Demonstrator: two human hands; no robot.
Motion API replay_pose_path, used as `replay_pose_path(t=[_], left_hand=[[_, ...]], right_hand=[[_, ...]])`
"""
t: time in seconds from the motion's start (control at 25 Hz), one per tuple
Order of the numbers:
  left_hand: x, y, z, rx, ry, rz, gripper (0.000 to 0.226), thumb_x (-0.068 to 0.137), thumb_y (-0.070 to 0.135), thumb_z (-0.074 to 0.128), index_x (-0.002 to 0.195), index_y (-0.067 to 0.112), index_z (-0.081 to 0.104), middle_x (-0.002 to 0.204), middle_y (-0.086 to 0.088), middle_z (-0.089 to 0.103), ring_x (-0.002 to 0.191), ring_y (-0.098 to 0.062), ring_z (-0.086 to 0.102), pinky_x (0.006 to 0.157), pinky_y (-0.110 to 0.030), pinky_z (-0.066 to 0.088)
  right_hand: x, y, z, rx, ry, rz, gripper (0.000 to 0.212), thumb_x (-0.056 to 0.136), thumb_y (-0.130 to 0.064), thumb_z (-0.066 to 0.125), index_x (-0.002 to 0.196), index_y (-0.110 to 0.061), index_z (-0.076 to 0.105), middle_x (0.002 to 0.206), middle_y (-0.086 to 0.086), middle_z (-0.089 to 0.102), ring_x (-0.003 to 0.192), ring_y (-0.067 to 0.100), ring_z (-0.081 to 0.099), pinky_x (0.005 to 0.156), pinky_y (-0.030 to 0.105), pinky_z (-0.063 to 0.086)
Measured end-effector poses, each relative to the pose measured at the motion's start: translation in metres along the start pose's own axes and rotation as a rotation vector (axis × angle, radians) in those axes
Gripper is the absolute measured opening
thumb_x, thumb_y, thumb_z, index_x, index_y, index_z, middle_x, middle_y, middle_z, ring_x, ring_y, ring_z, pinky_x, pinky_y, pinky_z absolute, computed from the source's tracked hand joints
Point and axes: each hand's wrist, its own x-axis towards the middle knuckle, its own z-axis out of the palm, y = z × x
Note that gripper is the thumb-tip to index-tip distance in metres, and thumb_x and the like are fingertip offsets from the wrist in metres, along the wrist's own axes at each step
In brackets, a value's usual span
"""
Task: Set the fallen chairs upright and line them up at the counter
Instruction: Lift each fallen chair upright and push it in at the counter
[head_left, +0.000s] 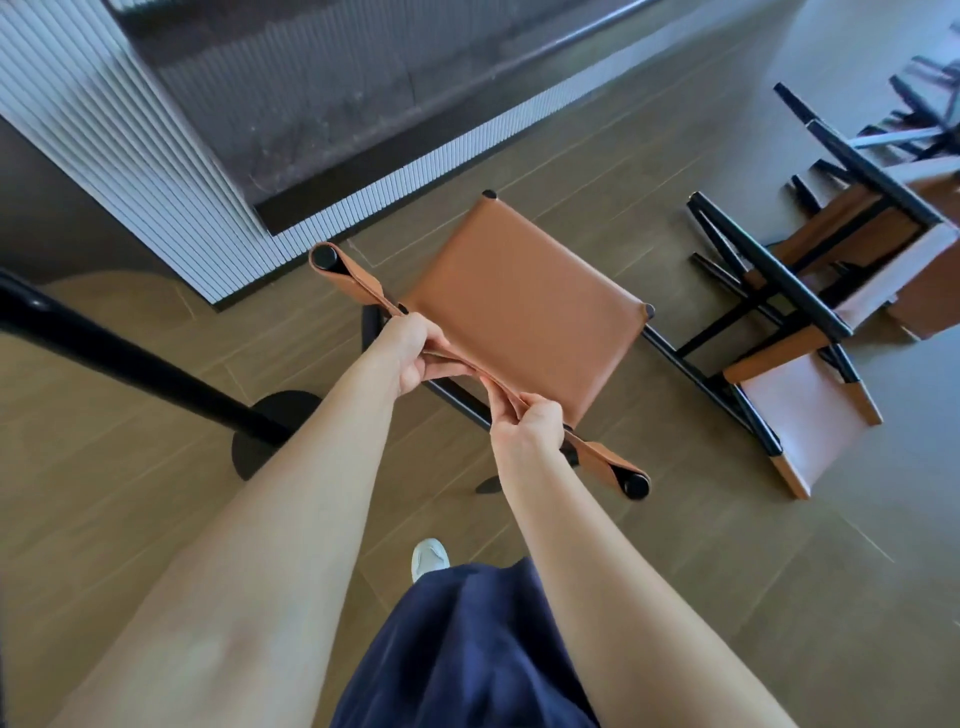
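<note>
We have one view, from a wide-angle camera worn on the person's head. It faces forward and steeply down, so we see the floor (675, 545) almost from above. Both forearms (291, 493) run up from the bottom edge to mid-frame, where the left hand (410, 348) and right hand (530, 423) grip the upright chair (524, 306) close under the lens. The surface (311, 104) fills the upper left; the fallen chairs (808, 415) lie farther off, at the right edge.
</note>
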Motion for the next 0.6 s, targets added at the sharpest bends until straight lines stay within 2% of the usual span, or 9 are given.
replay_pose_path(t=[0.12, 0.2, 0.32, 0.4, 0.48, 0.6], left_hand=[[0.014, 0.018, -0.018, 0.000, 0.026, -0.007, 0.033, 0.078, -0.014, 0.037, 0.101, -0.001, 0.055, 0.101, -0.022, 0.067, 0.070, -0.040, 0.071, 0.055, -0.040, 0.058], [0.022, 0.027, -0.030, 0.011, 0.030, -0.019, 0.031, 0.081, -0.013, 0.039, 0.102, 0.002, 0.055, 0.105, -0.022, 0.066, 0.072, -0.040, 0.072, 0.058, -0.041, 0.060], [0.035, 0.042, -0.051, -0.013, 0.037, -0.085, 0.034, 0.084, -0.012, 0.039, 0.113, -0.002, 0.053, 0.109, -0.027, 0.064, 0.078, -0.046, 0.070, 0.060, -0.040, 0.061], [0.041, 0.047, -0.064, -0.042, 0.025, -0.131, 0.040, 0.084, -0.014, 0.038, 0.121, -0.007, 0.051, 0.112, -0.029, 0.063, 0.083, -0.051, 0.068, 0.061, -0.042, 0.061], [0.046, 0.049, -0.074, -0.093, 0.013, -0.154, 0.044, 0.082, -0.017, 0.037, 0.124, -0.010, 0.050, 0.114, -0.031, 0.062, 0.088, -0.052, 0.066, 0.064, -0.046, 0.061], [0.047, 0.047, -0.075, -0.132, 0.002, -0.138, 0.043, 0.081, -0.017, 0.038, 0.122, -0.012, 0.050, 0.116, -0.031, 0.062, 0.091, -0.050, 0.067, 0.067, -0.049, 0.060]], right_hand=[[0.002, 0.023, 0.018, 0.007, -0.009, -0.007, 0.017, 0.088, 0.015, 0.038, 0.093, 0.003, 0.049, 0.095, 0.029, 0.063, 0.089, 0.049, 0.066, 0.073, 0.052, 0.059], [0.003, 0.034, 0.027, -0.010, -0.023, 0.007, 0.019, 0.088, 0.016, 0.039, 0.097, 0.004, 0.050, 0.100, 0.030, 0.062, 0.092, 0.049, 0.065, 0.076, 0.053, 0.059], [0.006, 0.053, 0.044, -0.010, -0.024, 0.023, 0.020, 0.089, 0.015, 0.039, 0.102, 0.004, 0.050, 0.103, 0.030, 0.059, 0.094, 0.049, 0.062, 0.072, 0.050, 0.060], [0.008, 0.062, 0.050, -0.037, -0.024, 0.030, 0.019, 0.089, 0.014, 0.040, 0.103, 0.004, 0.050, 0.104, 0.030, 0.058, 0.091, 0.049, 0.062, 0.076, 0.050, 0.059], [0.011, 0.070, 0.055, -0.069, -0.012, 0.012, 0.027, 0.087, 0.016, 0.041, 0.110, 0.005, 0.049, 0.102, 0.030, 0.059, 0.086, 0.048, 0.063, 0.077, 0.049, 0.058], [0.017, 0.073, 0.056, -0.125, 0.012, -0.019, 0.034, 0.086, 0.018, 0.041, 0.117, 0.007, 0.049, 0.103, 0.030, 0.061, 0.090, 0.048, 0.064, 0.076, 0.048, 0.059]])
